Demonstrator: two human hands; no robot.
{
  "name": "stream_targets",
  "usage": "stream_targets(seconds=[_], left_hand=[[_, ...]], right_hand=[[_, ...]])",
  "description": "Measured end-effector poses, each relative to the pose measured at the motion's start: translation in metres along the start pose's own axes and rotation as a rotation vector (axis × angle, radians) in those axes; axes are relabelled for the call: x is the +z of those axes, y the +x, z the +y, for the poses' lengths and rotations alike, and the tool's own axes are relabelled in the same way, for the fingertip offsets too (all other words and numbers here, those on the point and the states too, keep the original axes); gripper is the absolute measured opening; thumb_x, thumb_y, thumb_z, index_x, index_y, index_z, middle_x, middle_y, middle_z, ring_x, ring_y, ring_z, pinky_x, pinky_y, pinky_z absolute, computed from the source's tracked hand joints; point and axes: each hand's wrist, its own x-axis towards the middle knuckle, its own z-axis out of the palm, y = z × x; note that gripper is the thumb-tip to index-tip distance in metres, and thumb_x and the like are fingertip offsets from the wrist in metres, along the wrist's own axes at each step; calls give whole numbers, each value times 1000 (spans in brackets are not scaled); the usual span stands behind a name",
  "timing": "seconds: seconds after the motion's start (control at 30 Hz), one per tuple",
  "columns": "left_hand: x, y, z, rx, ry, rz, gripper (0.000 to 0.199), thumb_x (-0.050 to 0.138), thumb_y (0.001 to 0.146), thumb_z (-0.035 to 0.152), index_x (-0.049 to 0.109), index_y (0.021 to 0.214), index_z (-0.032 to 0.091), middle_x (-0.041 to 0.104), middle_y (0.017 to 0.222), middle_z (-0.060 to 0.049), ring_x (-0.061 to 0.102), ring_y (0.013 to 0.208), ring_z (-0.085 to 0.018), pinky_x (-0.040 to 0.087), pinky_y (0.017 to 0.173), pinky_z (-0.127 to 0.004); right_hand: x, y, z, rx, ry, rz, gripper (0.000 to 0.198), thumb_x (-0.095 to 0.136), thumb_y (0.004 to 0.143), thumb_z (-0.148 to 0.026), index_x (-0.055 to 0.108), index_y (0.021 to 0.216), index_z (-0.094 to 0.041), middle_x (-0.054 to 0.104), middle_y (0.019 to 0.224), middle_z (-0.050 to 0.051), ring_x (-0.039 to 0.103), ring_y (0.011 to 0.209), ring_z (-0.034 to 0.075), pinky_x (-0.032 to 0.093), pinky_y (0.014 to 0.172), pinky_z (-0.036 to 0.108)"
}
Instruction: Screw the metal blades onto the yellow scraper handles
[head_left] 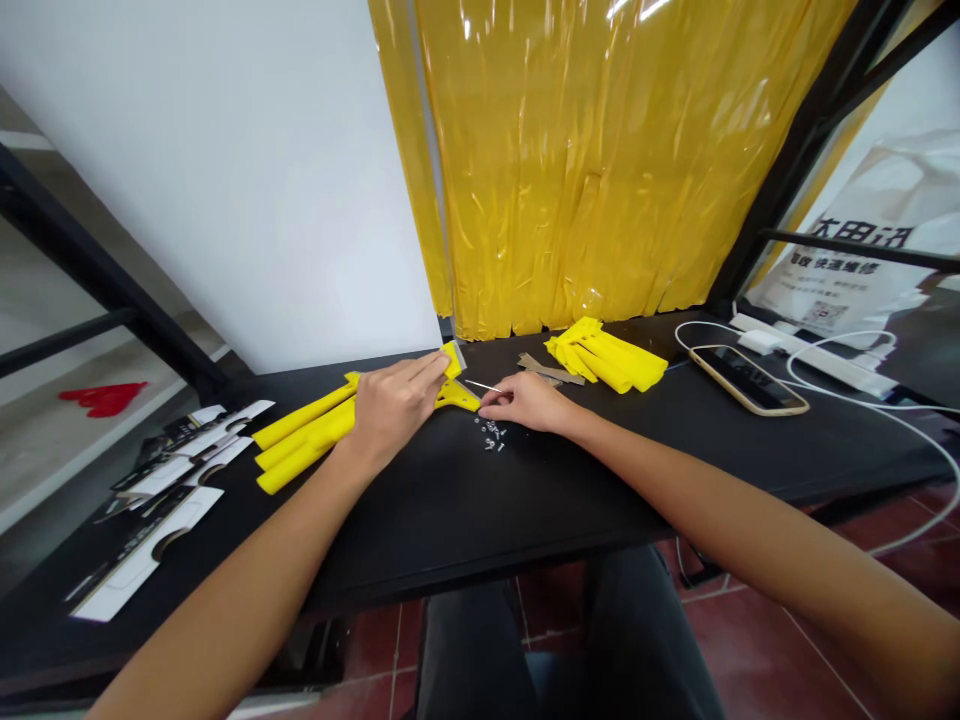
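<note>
Yellow scraper (459,397) is at 11 o'clock, clock centred on the loose screws (493,438), 12 = away from wearer. Flared head points toward the right hand, small holes visible in it. Left hand (397,400) at 10 o'clock, grip closed over the tool from above, palm down, hiding the middle. Yellow handles (304,440) run out to 9 o'clock from under that hand; can't tell which one belongs to the held head. Right hand (521,402) at 1-2 o'clock, grip pinched on a thin metal rod (484,387), tip aimed 10 o'clock at the scraper head; can't tell if the tip touches. Screws sit in a loose scatter on the black counter (465,520), just below the right fingertips. More yellow pieces (611,358) piled at 2 o'clock, with brown strips (553,372) just beside them, at 1. Phone (750,380) lies flat, screen up, between 2 and 3, well apart from the hands; white cable (922,425) loops past it. White-and-black cards (165,500) overlap between 8 and 9. Yellow strip curtain (585,190) hangs at 12, behind the counter; white panel (247,170) stands at 11.
</note>
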Motion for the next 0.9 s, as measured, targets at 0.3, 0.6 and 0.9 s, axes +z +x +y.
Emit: stream_targets(seconds=[0.3,0.6,0.9], left_hand=[[-2,3,6,-156,-90,-89,27,58,96,21,74,118,20,79,103,-7,77,85,-23,56,67,-30],[-1,13,8,-790,-703,-64,19,78,80,37,76,79,18,78,79,-3,73,69,-19,58,65,-28],[-4,22,33,-1151,-1276,-228,32,86,70,39,72,84,14,77,80,-9,75,67,-24,62,56,-31]], right_hand=[[6,0,-5,-24,-129,39,14,68,81,-23,81,88,-23,70,77,0,60,69,13,39,65,24],[-8,-3,-22,-118,259,207,9,68,80,-25,72,84,-18,52,67,-4,44,61,10,36,59,24],[-17,-13,-42,-243,297,387,16,70,85,-36,71,86,-20,57,76,0,43,63,12,35,60,28]])
